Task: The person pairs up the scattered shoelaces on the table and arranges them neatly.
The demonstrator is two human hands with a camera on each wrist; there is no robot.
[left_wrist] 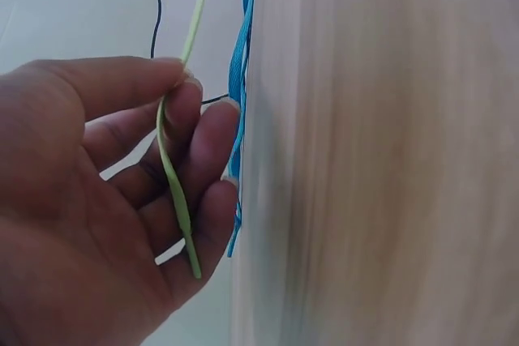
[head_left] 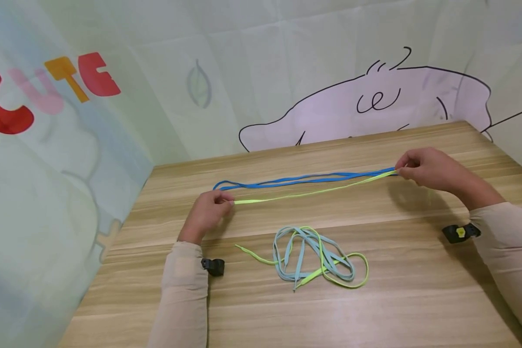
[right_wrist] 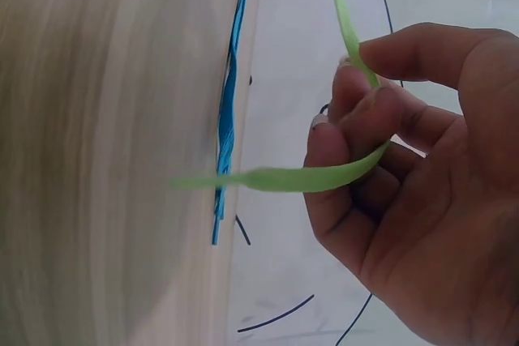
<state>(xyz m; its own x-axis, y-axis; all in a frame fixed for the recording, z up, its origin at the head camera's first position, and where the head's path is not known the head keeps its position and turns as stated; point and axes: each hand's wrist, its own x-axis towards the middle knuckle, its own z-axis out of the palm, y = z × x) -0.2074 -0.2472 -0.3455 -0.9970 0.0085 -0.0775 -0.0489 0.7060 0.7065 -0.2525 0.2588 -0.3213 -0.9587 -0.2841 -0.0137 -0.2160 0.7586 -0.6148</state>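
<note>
A yellow-green shoelace [head_left: 313,192] stretches between both hands, a little in front of a blue shoelace [head_left: 296,180] that lies lengthwise on the table. My left hand [head_left: 206,215] pinches it between thumb and fingertip; in the left wrist view the lace's short end [left_wrist: 180,204] hangs across the palm. My right hand [head_left: 432,169] pinches the other end, and in the right wrist view a loose tail [right_wrist: 284,179] curves out past the fingers. Nearer the front lies a loose tangle of a pale blue-grey shoelace [head_left: 299,261] and another yellow-green shoelace [head_left: 362,285].
The wooden table [head_left: 330,319] runs back to a printed cloth backdrop [head_left: 165,96] with cartoon drawings and coloured letters. Black wrist cameras sit at the left sleeve [head_left: 184,290] and the right sleeve [head_left: 504,241].
</note>
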